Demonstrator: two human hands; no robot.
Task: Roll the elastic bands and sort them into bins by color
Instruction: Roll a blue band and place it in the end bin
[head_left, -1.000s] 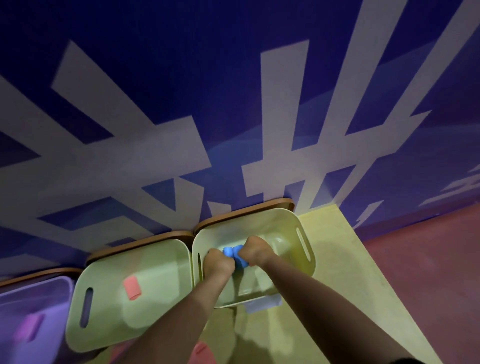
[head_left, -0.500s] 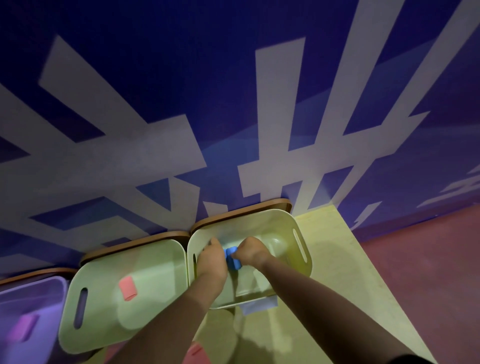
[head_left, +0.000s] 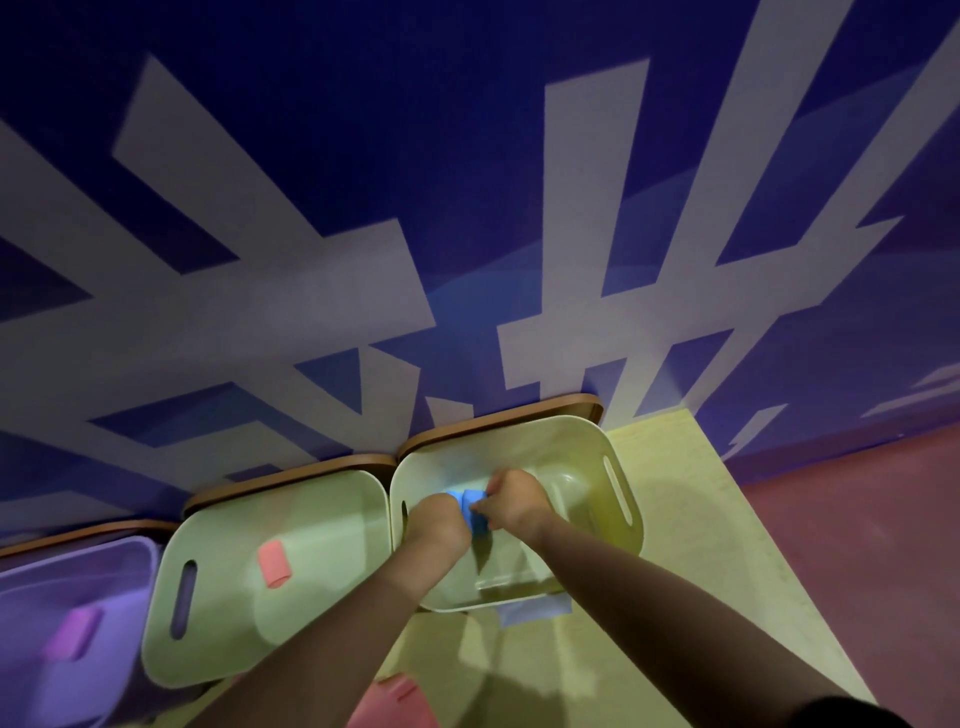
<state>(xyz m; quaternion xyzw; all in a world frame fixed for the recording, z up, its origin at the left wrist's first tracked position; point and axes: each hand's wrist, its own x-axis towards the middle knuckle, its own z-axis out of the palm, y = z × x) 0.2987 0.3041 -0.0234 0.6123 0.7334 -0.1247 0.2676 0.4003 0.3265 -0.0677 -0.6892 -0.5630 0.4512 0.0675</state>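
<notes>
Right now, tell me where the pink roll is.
In the head view, the pink roll lies alone on the floor of the middle green bin, left of the bin where both hands hold the blue band, and right of the purple bin.

The right green bin (head_left: 618, 467) and the middle green bin (head_left: 322, 597) are smooth moulded plastic with a faint sheen. The purple bin (head_left: 119, 582) is smooth plastic of like finish. Brown lids (head_left: 498, 415) behind the bins look like wood with a satin surface. The blue elastic band (head_left: 475, 512) is matt and rubbery; the pink roll (head_left: 274, 563) and purple roll (head_left: 72, 634) look likewise. The tabletop (head_left: 691, 545) is pale, matt and finely grained. The wall (head_left: 467, 182) is matt, painted.
</notes>
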